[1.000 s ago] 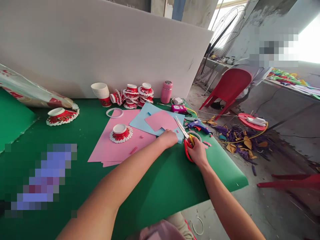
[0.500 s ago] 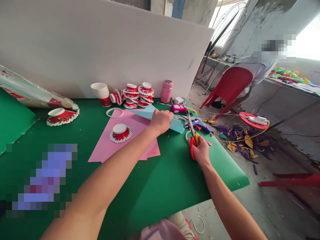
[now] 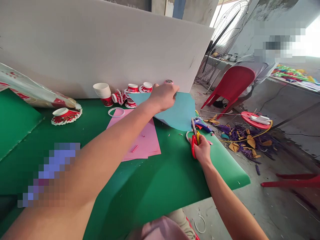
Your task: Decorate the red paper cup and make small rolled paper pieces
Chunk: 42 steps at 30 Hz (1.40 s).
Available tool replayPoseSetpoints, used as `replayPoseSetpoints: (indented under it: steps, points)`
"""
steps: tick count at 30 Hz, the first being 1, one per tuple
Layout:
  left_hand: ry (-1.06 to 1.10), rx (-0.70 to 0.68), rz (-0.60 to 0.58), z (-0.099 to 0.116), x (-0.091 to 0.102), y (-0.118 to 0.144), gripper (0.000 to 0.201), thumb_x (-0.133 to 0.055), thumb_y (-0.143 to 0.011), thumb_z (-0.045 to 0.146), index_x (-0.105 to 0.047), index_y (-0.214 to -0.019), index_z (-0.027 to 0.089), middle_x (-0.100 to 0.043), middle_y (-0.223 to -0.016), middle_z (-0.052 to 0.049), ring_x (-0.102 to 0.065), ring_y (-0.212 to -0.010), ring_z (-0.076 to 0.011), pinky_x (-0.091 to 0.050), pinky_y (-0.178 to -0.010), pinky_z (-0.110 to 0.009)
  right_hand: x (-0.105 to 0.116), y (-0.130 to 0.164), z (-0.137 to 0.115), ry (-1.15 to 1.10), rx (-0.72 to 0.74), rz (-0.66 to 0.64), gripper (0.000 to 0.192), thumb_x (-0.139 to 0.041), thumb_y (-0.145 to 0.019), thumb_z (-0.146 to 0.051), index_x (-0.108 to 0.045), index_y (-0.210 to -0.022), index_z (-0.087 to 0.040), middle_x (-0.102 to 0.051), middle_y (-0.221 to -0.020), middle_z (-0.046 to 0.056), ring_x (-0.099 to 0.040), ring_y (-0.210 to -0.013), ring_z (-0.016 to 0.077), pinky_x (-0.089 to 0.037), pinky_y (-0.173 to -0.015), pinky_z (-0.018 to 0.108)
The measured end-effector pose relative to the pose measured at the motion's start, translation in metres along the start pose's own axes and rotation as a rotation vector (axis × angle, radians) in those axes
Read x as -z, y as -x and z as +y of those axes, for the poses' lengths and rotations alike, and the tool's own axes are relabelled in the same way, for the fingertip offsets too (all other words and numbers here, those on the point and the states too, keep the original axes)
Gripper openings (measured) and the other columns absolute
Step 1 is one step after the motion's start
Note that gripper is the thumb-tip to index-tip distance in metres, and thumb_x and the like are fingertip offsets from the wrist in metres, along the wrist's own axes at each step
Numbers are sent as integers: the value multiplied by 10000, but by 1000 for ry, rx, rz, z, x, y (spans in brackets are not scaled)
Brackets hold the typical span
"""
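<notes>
My left hand (image 3: 163, 96) is closed on a light blue paper sheet (image 3: 178, 111), raised above the table with its lower edge curving. In my right hand (image 3: 202, 148) are scissors with red and yellow handles (image 3: 194, 145), blades pointing away from me and tips by the sheet's lower right corner. Beside the scissors shows part of a white ring (image 3: 188, 136); whether the hand touches it I cannot tell. Pink paper sheets (image 3: 150, 140) lie under my left forearm, with a small pink strip (image 3: 134, 148) on top. A blue glue gun (image 3: 203, 125) rests right of the blue sheet.
Stacked white cups (image 3: 102, 90) and red-and-white fringed cups (image 3: 132, 88) stand along the white board (image 3: 100, 50). Another fringed cup (image 3: 66, 116) sits at the left on the green table (image 3: 155, 186). Rightward are a red chair (image 3: 230, 85) with a seated person and purple scraps (image 3: 240, 136) on the floor.
My left hand has lifted the blue sheet up and to the right, so it now covers the pink bottle's body and the pink box. My left forearm now hides the cup on the pink paper.
</notes>
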<state>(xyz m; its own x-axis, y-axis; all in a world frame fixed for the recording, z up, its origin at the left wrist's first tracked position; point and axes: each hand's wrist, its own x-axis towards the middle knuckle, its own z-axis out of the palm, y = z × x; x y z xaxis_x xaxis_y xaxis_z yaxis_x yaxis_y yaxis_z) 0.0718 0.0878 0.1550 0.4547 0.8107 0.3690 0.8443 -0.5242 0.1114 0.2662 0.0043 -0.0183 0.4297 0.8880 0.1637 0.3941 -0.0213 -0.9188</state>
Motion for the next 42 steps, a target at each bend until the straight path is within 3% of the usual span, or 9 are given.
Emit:
replayPoseSetpoints:
  steps: [8, 14, 17, 21, 26, 30, 33, 36, 42]
  points:
    - [255, -2, 286, -15, 37, 9, 238, -470, -747, 75, -671, -781, 198, -660, -807, -42, -586, -832, -208, -388, -797, -343, 1, 0, -7, -48, -65, 43, 490, -679, -503, -575, -484, -720, -181, -448, -551, -59, -398, -497, 96, -329, -469, 230]
    - [138, -17, 594, -31, 67, 24, 304, -458, -699, 29, -700, -817, 171, -635, -794, -66, -576, -826, -217, -416, -757, -339, 1, -1, -2, -47, -30, 41, 476, -676, -516, -572, -485, -712, -183, -455, -561, -55, -385, -501, 93, -312, -473, 230]
    - [48, 7, 771, -47, 71, 38, 264, -487, -714, 64, -689, -849, 166, -623, -809, -72, -582, -881, -239, -437, -794, -376, 1, -2, 1, -44, -30, 49, 471, -684, -520, -564, -496, -720, -181, -465, -565, -53, -390, -506, 95, -317, -477, 231]
    - [-68, -200, 1009, -57, 59, 74, 246, -484, -822, 169, -647, -1000, 218, -601, -1007, -31, -561, -1005, -199, -424, -902, -370, 1, -3, 1, -99, -27, 61, 462, -703, -512, -547, -492, -704, -184, -435, -544, -66, -359, -481, 83, -294, -449, 223]
    - [-54, -353, 940, -37, 8, 132, 364, -490, -814, 85, -604, -1131, 222, -556, -1204, -76, -535, -1124, -244, -460, -919, -369, -1, 8, -16, -379, 33, -121, 394, -636, -646, -547, -505, -719, -183, -434, -504, -65, -358, -438, 76, -278, -411, 210]
    - [-103, -292, 787, -23, -45, 172, 401, -554, -774, 27, -593, -1131, 207, -574, -1185, -104, -540, -1129, -262, -485, -904, -392, -18, 35, -45, -715, -138, -441, 478, -624, -612, -633, -432, -674, -200, -558, -613, -9, -463, -453, 93, -289, -372, 200]
    - [-137, -262, 680, -22, -73, 195, 390, -528, -771, -14, -597, -1112, 163, -598, -1134, -148, -548, -1118, -276, -505, -871, -391, -40, 55, -60, -753, -239, -527, 471, -675, -593, -582, -414, -687, -201, -516, -567, -35, -497, -474, 102, -304, -375, 190]
    - [-190, -241, 604, -22, -82, 211, 351, -521, -769, -24, -601, -1067, 142, -605, -1092, -171, -563, -1084, -286, -522, -821, -398, -61, 62, -66, -697, -249, -465, 410, -726, -584, -405, -392, -714, -207, -415, -503, -106, -371, -397, 49, -306, -397, 191]
    - [-113, -189, 520, 3, -78, 240, 289, -644, -744, 110, -623, -1031, 141, -592, -1081, -201, -574, -998, -318, -483, -787, -468, -77, 52, -62, -535, -128, -375, 311, -674, -569, -298, -409, -698, -201, -414, -522, -106, -374, -450, 55, -316, -455, 213]
